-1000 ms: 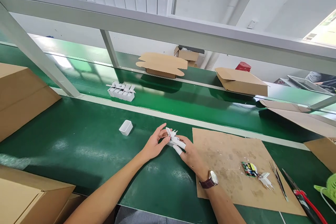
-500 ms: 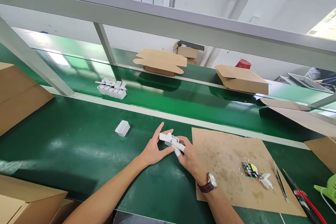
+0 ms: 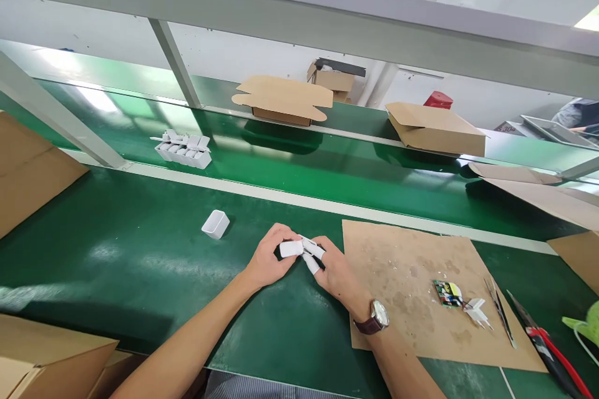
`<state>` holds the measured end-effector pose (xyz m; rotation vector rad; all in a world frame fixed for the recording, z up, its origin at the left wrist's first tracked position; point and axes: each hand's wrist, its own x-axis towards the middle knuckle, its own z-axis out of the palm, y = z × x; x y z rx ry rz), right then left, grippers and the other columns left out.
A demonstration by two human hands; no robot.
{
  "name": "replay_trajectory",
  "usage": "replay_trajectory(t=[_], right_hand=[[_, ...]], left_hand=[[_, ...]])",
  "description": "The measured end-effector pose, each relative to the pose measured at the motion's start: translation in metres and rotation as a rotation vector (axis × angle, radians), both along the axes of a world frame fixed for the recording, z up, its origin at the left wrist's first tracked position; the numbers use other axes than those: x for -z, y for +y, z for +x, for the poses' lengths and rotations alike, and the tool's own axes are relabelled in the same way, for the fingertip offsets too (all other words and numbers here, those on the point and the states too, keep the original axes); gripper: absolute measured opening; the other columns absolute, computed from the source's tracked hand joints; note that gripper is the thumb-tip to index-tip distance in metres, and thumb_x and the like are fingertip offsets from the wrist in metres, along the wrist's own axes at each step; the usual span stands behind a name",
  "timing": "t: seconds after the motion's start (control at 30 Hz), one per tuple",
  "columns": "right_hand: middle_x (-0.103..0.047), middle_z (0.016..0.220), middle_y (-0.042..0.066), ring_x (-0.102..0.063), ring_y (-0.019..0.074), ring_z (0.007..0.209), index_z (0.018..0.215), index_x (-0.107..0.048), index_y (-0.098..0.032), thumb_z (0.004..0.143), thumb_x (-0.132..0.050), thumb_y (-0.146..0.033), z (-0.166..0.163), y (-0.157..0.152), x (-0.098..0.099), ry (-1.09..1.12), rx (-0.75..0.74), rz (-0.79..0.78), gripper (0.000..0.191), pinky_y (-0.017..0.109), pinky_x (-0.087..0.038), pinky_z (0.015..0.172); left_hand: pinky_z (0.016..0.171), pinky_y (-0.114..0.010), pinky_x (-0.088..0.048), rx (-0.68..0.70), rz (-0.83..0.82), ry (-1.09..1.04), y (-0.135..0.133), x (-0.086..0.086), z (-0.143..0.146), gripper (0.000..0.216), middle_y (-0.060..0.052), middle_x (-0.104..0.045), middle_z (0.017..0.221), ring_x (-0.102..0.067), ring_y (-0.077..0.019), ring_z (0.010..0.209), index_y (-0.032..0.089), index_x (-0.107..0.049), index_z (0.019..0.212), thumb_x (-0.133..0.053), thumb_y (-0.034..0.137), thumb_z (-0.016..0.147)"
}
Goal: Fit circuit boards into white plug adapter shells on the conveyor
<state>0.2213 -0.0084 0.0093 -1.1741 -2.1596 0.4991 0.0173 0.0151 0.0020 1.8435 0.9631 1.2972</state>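
Note:
Between my two hands is a small white plastic part (image 3: pixel 291 249), its flat face turned up. My left hand (image 3: pixel 267 262) is closed around its left side, thumb below and fingers above. My right hand (image 3: pixel 340 275) pinches at its right end; white covers sit on the thumb and a finger, and a watch (image 3: pixel 378 313) is on the wrist. The fingers hide much of the part. Left of my hands, an open white plastic case (image 3: pixel 216 224) lies tilted on the green bench (image 3: pixel 154 280).
On a brown cardboard sheet (image 3: pixel 388 299) lie a circuit board (image 3: pixel 448 293) wired to a white plug piece (image 3: pixel 477 312), and tweezers (image 3: pixel 500 315). Red-handled pliers (image 3: pixel 545 343) rest at its right edge. Several white units (image 3: pixel 183 149) stand on the green belt (image 3: pixel 281 159). Cardboard boxes (image 3: pixel 437 129) sit behind.
My left fingers, spread before, have closed over the white part. The part has turned and is now more covered by both hands. The view has shifted slightly.

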Motion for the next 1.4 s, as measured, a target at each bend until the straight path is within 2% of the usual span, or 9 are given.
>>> replay_trajectory(t=[0.07,0.33,0.47,0.67,0.83,1.07,1.13,1.23,1.4], right_hand=[[-0.069,0.115,0.009,-0.07,0.0246,0.098,0.131,-0.062,-0.027,0.098,-0.054,-0.019,0.0,-0.001,0.0,0.042,0.005,-0.02,0.035,0.04,-0.062,0.084],[-0.071,0.121,0.007,-0.073,0.0242,0.101,0.133,-0.061,-0.03,0.099,-0.056,-0.023,0.002,-0.004,0.006,0.082,0.05,-0.049,0.035,0.04,-0.063,0.089],[-0.071,0.122,0.008,-0.074,0.0247,0.1,0.136,-0.057,-0.028,0.098,-0.058,-0.027,0.001,-0.003,0.006,0.096,0.12,-0.111,0.037,0.041,-0.064,0.089],[-0.068,0.124,0.009,-0.072,0.0256,0.102,0.142,-0.055,-0.03,0.098,-0.049,-0.016,0.0,-0.004,0.0,-0.03,0.005,-0.028,0.046,0.041,-0.063,0.088],[-0.064,0.133,0.011,-0.069,0.0256,0.111,0.149,-0.045,-0.028,0.098,-0.059,-0.026,0.002,-0.004,0.0,0.088,0.055,-0.058,0.053,0.042,-0.061,0.095],[-0.064,0.13,0.012,-0.066,0.0256,0.116,0.133,-0.062,-0.025,0.097,-0.054,-0.018,-0.003,0.001,0.006,0.154,0.033,-0.063,0.038,0.044,-0.059,0.1],[-0.066,0.128,0.012,-0.068,0.0256,0.113,0.131,-0.063,-0.025,0.096,-0.055,-0.024,-0.005,0.004,0.009,0.32,0.085,-0.142,0.035,0.043,-0.062,0.095],[-0.075,0.109,0.01,-0.074,0.0252,0.093,0.128,-0.065,-0.025,0.1,-0.051,-0.035,-0.009,0.005,0.012,0.611,0.105,-0.411,0.033,0.042,-0.066,0.077],[-0.078,0.094,0.01,-0.077,0.0281,0.084,0.122,-0.069,-0.02,0.101,-0.046,-0.047,-0.014,0.002,0.009,0.825,0.062,-0.702,0.041,0.045,-0.065,0.073]], left_hand=[[0.08,-0.034,-0.058,0.006,-0.06,-0.024,-0.001,-0.001,0.0,0.016,-0.005,-0.065,0.104,-0.067,-0.0181,0.091,0.023,-0.061,0.102,-0.068,0.021,0.088],[0.081,-0.033,-0.058,0.039,-0.244,-0.089,-0.003,0.003,0.003,0.024,-0.005,-0.068,0.109,-0.07,-0.0177,0.09,0.023,-0.051,0.1,-0.071,0.025,0.086],[0.081,-0.034,-0.058,0.025,-0.259,-0.075,-0.002,0.002,0.002,0.025,-0.005,-0.068,0.11,-0.07,-0.0173,0.09,0.023,-0.051,0.1,-0.071,0.025,0.085],[0.081,-0.034,-0.058,0.0,-0.249,-0.056,-0.002,0.004,0.002,0.025,-0.005,-0.068,0.109,-0.069,-0.0168,0.087,0.023,-0.051,0.098,-0.071,0.027,0.084],[0.08,-0.034,-0.058,0.005,-0.267,-0.052,-0.001,0.004,0.001,0.027,-0.005,-0.068,0.107,-0.069,-0.0166,0.085,0.023,-0.05,0.1,-0.072,0.027,0.083],[0.085,-0.037,-0.059,-0.018,-0.272,-0.012,0.0,0.009,-0.001,0.029,-0.004,-0.068,0.106,-0.069,-0.0186,0.091,0.023,-0.052,0.105,-0.072,0.033,0.086],[0.093,-0.042,-0.057,-0.032,-0.21,0.039,-0.002,0.012,0.001,0.052,-0.006,-0.067,0.115,-0.069,-0.0225,0.102,0.024,-0.051,0.123,-0.079,0.036,0.081],[0.1,-0.048,-0.054,-0.012,-0.013,0.097,-0.006,0.014,0.006,0.089,-0.011,-0.063,0.131,-0.065,-0.0278,0.116,0.027,-0.034,0.15,-0.084,0.035,0.077],[0.092,-0.048,-0.056,-0.089,0.216,0.109,-0.012,0.013,0.016,0.077,-0.013,-0.063,0.13,-0.064,-0.0285,0.113,0.029,-0.03,0.154,-0.071,0.031,0.09]])
